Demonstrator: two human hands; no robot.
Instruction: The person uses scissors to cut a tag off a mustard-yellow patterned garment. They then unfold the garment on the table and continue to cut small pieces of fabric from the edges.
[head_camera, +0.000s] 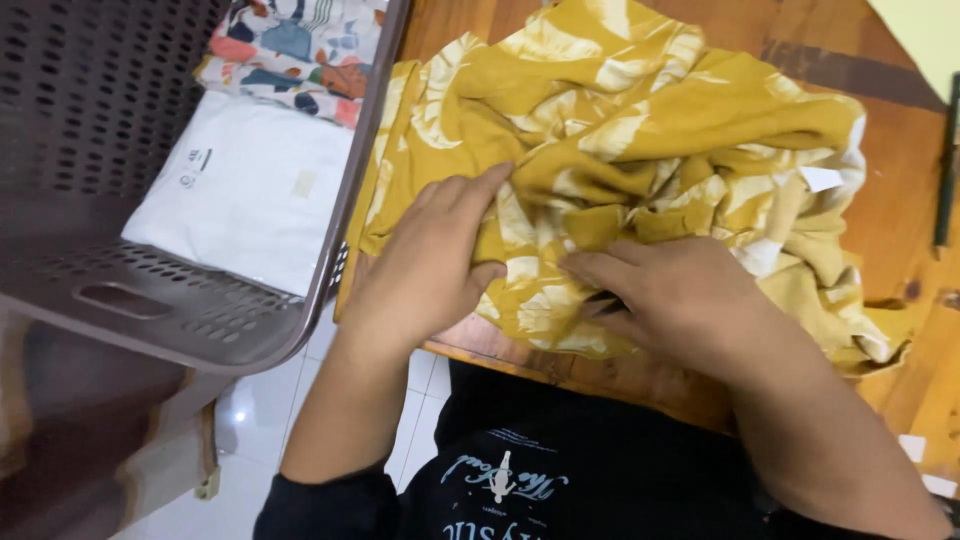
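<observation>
The mustard-yellow garment (640, 150) is spread in a loose, crumpled heap on the wooden table (900, 190), its near edge hanging just over the table's front. Nearest the camera, a black printed shirt (560, 470) is worn by the person, and both forearms are extended over the table edge. The left hand (430, 265) is laid on the garment's left portion, with a fold of cloth pinched between thumb and fingers. The right hand (680, 295) is pressed flat on the bunched middle, fingers held together and pointed leftward; no cloth is seen gripped by it.

Judged from the lie of the cloth, little has been smoothed: deep wrinkles are kept throughout, and no neat fold has been formed yet. The fabric appears thin, soft and drapey, printed with pale cream leaf-like shapes, and a small white tag (822, 178) is shown at its right side.

Further left, a grey-brown perforated plastic basket (110, 130) is set beside the table, touching the cloth's edge. Inside, a flat white folded item (250, 190) is stacked in front of a colourful patterned cloth (300, 50). White floor tiles (260, 420) are seen below.
</observation>
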